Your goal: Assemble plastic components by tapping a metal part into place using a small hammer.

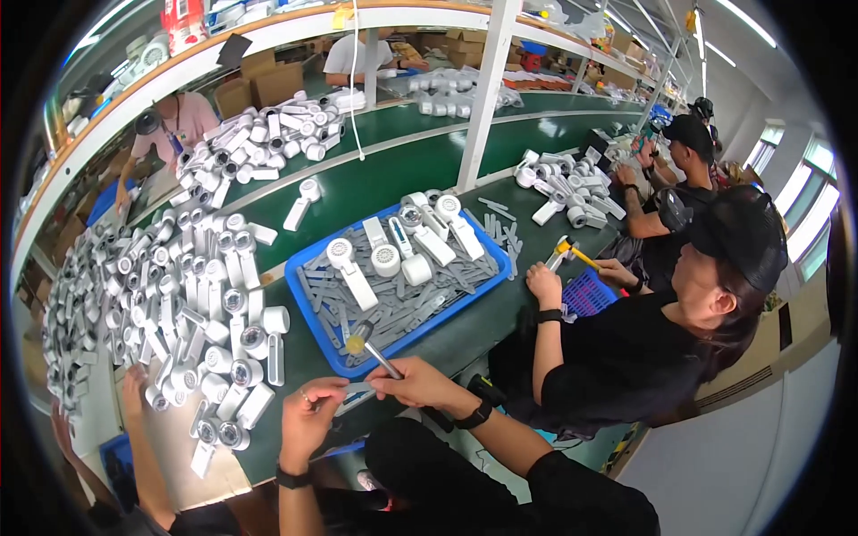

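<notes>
**Alignment before force**

Right of the heaped white devices (214, 330), a pale strip (358, 388) seems to be pinched by the left hand (308, 411), above a white piece (351, 401) near the tabletop's (447, 347) close edge. A mallet (380, 359) is gripped in the right hand (420, 384). The strip should probably be laid straight (fingertips kept clear) before being tapped lightly.

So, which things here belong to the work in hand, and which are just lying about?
Likely part of the work:
mallet in the right hand
pale piece pinched by the left hand
blue tray
grey strips
white handheld devices

Apparently just lying about:
red package, top left
cardboard boxes behind
</notes>
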Demonstrator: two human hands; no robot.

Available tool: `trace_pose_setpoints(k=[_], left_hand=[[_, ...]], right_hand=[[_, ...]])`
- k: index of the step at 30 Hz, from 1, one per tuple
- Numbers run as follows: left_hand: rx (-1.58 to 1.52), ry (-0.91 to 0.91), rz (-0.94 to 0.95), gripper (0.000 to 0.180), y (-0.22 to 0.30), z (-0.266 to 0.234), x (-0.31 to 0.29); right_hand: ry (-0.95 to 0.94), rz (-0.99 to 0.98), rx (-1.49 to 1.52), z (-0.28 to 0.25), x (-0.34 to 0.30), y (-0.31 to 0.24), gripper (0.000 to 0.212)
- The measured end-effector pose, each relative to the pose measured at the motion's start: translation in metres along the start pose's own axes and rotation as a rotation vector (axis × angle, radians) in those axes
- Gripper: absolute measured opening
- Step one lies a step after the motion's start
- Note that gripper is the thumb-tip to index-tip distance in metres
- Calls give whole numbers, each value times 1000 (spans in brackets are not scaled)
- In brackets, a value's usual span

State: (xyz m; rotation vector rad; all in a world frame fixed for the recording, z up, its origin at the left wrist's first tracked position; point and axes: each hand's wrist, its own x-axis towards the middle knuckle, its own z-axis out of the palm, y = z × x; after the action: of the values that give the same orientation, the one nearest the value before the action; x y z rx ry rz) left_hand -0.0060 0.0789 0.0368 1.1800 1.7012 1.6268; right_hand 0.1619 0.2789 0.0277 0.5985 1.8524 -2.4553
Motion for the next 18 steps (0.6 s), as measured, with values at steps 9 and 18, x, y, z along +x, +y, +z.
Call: trace_pose_setpoints(k=[9,18], left_hand=[[841,276,180,55,-36,6,-38],[649,227,242,36,-60,-6,-26]], right_hand=[[311,-39,-225,-12,-16,7,21],[91,-169,-650,14,21,14,23]])
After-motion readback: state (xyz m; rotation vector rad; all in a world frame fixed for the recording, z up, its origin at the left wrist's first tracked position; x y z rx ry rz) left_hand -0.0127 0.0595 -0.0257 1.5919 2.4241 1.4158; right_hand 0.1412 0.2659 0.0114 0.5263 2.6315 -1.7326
